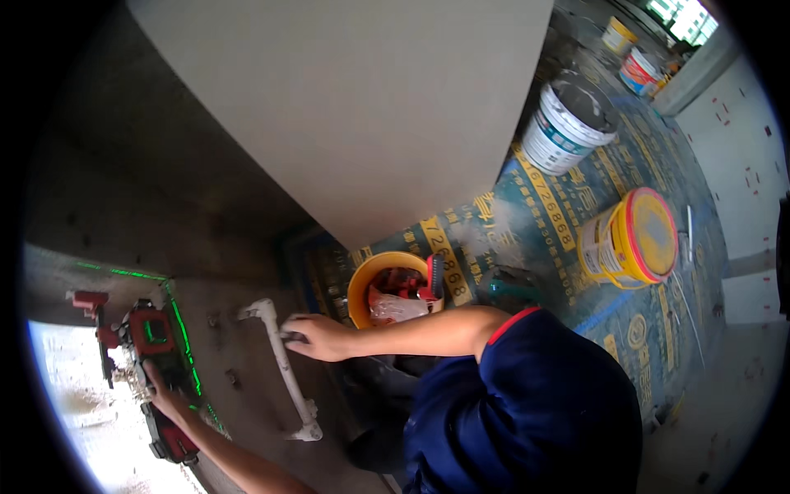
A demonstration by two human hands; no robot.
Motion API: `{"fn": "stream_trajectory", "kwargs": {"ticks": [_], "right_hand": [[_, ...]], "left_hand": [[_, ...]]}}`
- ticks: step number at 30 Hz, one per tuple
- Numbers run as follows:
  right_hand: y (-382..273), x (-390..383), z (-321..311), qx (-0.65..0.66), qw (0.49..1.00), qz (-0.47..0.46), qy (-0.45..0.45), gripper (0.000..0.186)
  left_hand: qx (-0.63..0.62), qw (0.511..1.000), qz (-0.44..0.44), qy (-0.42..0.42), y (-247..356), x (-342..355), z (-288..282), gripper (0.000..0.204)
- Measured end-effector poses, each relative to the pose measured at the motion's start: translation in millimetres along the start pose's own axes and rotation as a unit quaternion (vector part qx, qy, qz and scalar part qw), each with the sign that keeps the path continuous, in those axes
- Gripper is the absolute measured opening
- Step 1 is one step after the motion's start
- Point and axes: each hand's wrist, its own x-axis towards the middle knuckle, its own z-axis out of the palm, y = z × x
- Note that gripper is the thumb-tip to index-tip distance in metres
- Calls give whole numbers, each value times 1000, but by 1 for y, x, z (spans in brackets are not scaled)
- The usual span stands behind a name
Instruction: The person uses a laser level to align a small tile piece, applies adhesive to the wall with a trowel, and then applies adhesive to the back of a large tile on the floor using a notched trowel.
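At the lower left, my left hand [163,391] grips a red-and-black laser level [161,346] mounted on a bracket [104,329] beside a bright opening. Green laser lines run over the dark wall [230,337] next to it. My right hand [317,336] is closed around a small dark object that I cannot make out, just beside a white plastic pipe [281,369] with elbow fittings at both ends. Small metal fittings [231,379] sit on the wall left of the pipe.
An orange bucket [359,285] holds red tools and a plastic bag. A yellow bucket [611,247], a white bucket [558,138] and smaller pails [619,35] stand on printed floor sheeting [539,214]. A plain panel [346,107] rises above; a speckled white wall [732,156] borders the right.
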Motion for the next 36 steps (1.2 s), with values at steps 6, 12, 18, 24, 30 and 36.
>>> {"fn": "stream_trajectory", "kwargs": {"ticks": [6,12,18,24,30,36], "right_hand": [[43,-145,-54,-74,983,164,24,18],[48,-141,-50,-91,987,135,-10,19],[25,-116,-60,-61,994,87,26,17],[44,-126,-71,-67,995,72,37,19],[76,-135,-37,-59,997,31,43,20],[70,-111,-57,-276,953,-119,36,19]], "left_hand": [[-210,939,-268,-55,64,-13,44,64],[-207,929,-301,-64,66,8,35,65],[-208,948,-233,-58,82,2,45,59],[-180,959,-210,-55,96,-10,44,58],[-120,981,-70,-137,74,-18,42,59],[-146,986,-77,38,89,-12,75,69]]}}
